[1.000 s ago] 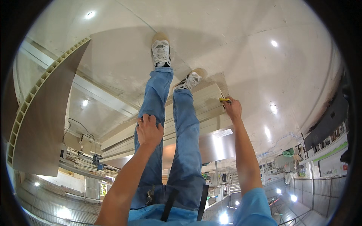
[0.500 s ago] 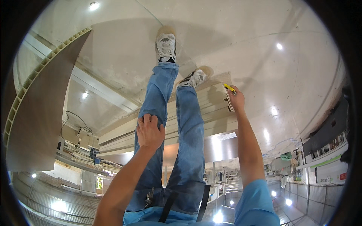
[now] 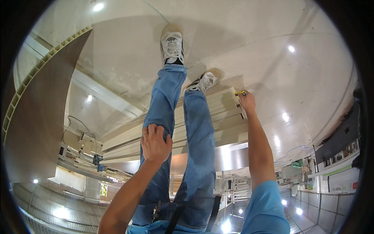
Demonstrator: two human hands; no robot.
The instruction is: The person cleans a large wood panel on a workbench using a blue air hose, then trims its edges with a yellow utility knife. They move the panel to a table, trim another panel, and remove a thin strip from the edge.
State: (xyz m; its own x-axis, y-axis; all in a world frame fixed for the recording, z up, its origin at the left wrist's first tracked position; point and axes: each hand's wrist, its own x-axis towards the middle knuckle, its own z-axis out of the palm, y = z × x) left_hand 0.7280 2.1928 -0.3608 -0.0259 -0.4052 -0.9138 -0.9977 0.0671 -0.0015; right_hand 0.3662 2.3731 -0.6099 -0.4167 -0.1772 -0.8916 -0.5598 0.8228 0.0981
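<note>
In my right hand [image 3: 248,102] is a small yellow-and-black utility knife [image 3: 240,93], held in closed fingers. It sits at the right end of a stack of long pale boards [image 3: 225,100], close to their ends. Whether the blade is out or touches a board is too small to tell. My left hand [image 3: 156,146] lies on my left knee, its fingers spread over the blue jeans [image 3: 161,97] and holding nothing.
On the left rises a large brown panel [image 3: 43,105] with a hollow-celled edge. A dark cable [image 3: 83,126] lies beside the boards. My shoes [image 3: 172,45] stand on the pale floor at the boards' far side. Cluttered shelving [image 3: 339,163] lines the right.
My right hand has moved slightly nearer me, and the knife has turned from slanted to nearly level. My left hand stays on the knee.
</note>
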